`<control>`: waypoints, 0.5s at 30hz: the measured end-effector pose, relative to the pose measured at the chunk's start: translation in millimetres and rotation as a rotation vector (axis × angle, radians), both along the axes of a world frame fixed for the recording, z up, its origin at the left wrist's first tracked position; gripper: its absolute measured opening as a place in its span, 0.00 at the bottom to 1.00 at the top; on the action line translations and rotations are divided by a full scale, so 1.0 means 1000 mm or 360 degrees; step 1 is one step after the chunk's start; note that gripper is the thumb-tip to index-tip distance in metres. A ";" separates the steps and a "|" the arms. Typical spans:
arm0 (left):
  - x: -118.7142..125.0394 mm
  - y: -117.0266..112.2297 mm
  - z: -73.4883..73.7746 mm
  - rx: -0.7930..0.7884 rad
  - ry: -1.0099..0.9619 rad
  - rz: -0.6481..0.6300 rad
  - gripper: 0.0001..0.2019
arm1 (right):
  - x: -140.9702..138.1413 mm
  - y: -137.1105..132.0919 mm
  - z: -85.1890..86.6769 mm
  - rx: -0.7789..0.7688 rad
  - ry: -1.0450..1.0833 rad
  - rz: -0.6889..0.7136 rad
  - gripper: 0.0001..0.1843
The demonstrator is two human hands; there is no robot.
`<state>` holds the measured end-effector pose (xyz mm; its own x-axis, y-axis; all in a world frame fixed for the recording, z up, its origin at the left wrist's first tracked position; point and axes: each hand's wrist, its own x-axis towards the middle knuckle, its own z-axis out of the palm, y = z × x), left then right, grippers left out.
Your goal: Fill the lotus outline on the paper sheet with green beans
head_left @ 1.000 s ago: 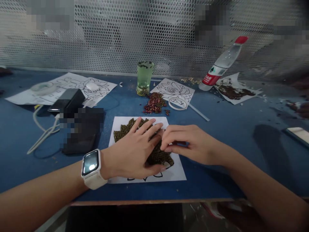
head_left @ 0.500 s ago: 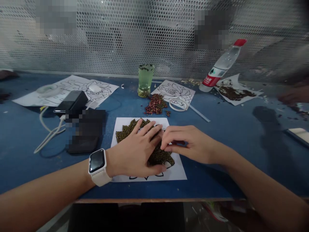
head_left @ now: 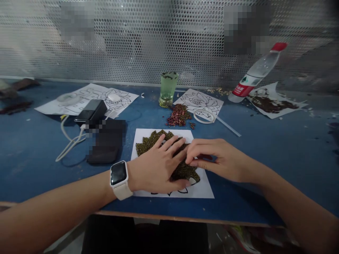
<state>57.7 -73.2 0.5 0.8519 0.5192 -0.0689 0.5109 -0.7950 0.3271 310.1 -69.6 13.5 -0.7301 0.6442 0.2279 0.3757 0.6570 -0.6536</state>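
Observation:
A white sheet (head_left: 203,188) lies before me, bearing a flower outline filled with small green beans (head_left: 148,143). Across its middle rests my left hand (head_left: 161,165), fingers spread and palm down, covering much of the bean picture. My right hand (head_left: 212,157) is at the picture's right side, thumb and fingertips pinched together beside my left fingers. What the pinch holds, if anything, is too small to make out. Just behind the sheet is a loose pile of reddish and green beans (head_left: 179,114).
A green-tinted cup (head_left: 168,90), a tilted water bottle (head_left: 258,72) and a tape roll (head_left: 203,116) stand or lie at the back. To the left are a black power bank (head_left: 91,111) with a white cable, a dark blurred-out item and printed sheets (head_left: 127,95). A perforated screen (head_left: 148,38) rises behind.
The whole scene has shifted right in view as the camera turned slightly left. Both hands keep nearly the same place on the sheet. The co-worker's hand at the far right has left view.

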 end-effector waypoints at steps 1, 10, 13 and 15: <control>-0.002 0.001 0.003 -0.0041 -0.0032 -0.0009 0.46 | 0.000 0.000 0.000 0.0032 0.0015 -0.0020 0.05; -0.038 0.038 0.074 -0.0709 -0.0974 0.0153 0.22 | 0.008 0.011 -0.009 0.0283 0.0107 -0.0236 0.13; -0.072 0.041 0.100 -0.0915 -0.1586 0.0236 0.22 | 0.009 0.012 -0.009 0.0328 0.0091 -0.0251 0.16; -0.103 0.030 0.113 -0.0636 -0.1845 0.0328 0.26 | 0.011 0.012 -0.010 0.0358 0.0022 -0.0278 0.21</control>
<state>-45.7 -42.8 113.3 0.4211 0.7662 0.4853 -0.1371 -0.4752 0.8691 321.1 -57.9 3.7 -0.6084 0.6921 0.3884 0.4881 0.7122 -0.5045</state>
